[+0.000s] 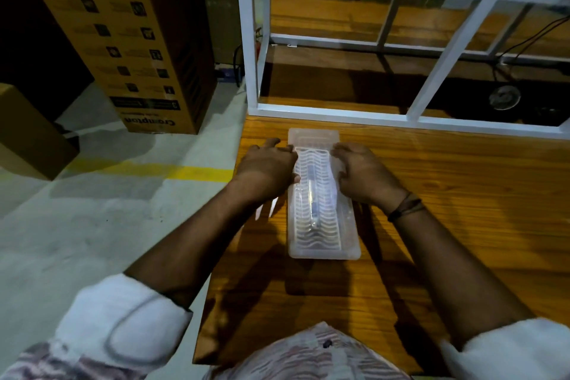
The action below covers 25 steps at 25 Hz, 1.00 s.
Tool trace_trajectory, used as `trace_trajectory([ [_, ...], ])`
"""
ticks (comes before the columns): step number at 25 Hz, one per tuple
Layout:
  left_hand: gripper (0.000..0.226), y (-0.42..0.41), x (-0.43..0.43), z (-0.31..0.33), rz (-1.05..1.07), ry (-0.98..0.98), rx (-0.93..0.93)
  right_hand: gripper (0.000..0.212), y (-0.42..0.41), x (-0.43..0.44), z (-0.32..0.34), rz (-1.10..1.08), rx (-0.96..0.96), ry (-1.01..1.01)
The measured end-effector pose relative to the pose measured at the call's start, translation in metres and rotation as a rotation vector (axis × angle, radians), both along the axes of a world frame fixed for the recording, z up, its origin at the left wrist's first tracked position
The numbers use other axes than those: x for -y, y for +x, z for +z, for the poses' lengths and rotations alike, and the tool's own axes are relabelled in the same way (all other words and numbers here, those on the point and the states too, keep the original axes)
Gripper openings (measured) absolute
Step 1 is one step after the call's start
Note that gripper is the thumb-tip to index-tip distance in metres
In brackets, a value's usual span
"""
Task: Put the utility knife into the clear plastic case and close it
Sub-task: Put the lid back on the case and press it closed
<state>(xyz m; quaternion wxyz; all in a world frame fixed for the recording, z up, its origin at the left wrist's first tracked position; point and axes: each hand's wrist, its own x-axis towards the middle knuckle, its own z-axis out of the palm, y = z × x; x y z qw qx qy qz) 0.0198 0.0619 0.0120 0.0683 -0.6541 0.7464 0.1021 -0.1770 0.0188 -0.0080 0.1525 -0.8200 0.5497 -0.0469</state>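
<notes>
The clear plastic case point(320, 225) lies lengthwise on the wooden table point(447, 194), its ribbed lid down over the tray. Through the lid a dark, slim utility knife point(314, 197) shows along the middle. My left hand point(265, 170) rests against the case's left edge near the far end, thumb touching the lid. On the opposite edge my right hand point(364, 173) presses with its fingers curled onto the lid. Both hands hide the case's far side edges.
A white metal frame point(339, 116) stands on the table just behind the case. The table's left edge point(237, 163) runs close to my left hand, with concrete floor and a yellow line beyond. Cardboard boxes point(138, 40) stand on the floor at the far left.
</notes>
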Motion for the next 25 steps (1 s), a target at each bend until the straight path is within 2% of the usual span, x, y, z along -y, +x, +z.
trace_trajectory([
  [2, 0.044, -0.001, -0.010, -0.009, -0.007, -0.128, -0.018, 0.033, -0.006, -0.019, -0.007, -0.032, 0.088, -0.181],
  [4, 0.036, -0.001, -0.019, -0.019, 0.002, -0.231, -0.052, 0.012, -0.008, -0.031, -0.009, -0.088, 0.138, -0.214],
  [7, 0.039, -0.001, -0.027, -0.025, 0.018, -0.243, -0.094, 0.010, -0.011, -0.038, -0.011, -0.089, 0.140, -0.230],
  [11, 0.061, 0.004, -0.030, -0.006, 0.037, 0.017, -0.214, 0.032, -0.023, -0.045, 0.000, -0.020, 0.110, -0.131],
  [15, 0.128, 0.012, -0.031, 0.006, -0.036, 0.239, -0.120, 0.080, -0.034, -0.052, 0.032, 0.101, -0.108, 0.144],
  [18, 0.161, 0.009, -0.035, -0.001, -0.091, 0.356, -0.016, 0.122, -0.036, -0.057, 0.045, 0.178, -0.287, 0.348],
  [21, 0.169, 0.005, -0.040, -0.006, -0.091, 0.345, 0.006, 0.142, -0.036, -0.060, 0.039, 0.209, -0.386, 0.404],
  [25, 0.157, -0.006, -0.048, 0.003, -0.114, 0.283, 0.107, 0.144, -0.033, -0.061, 0.037, 0.194, -0.375, 0.355],
])
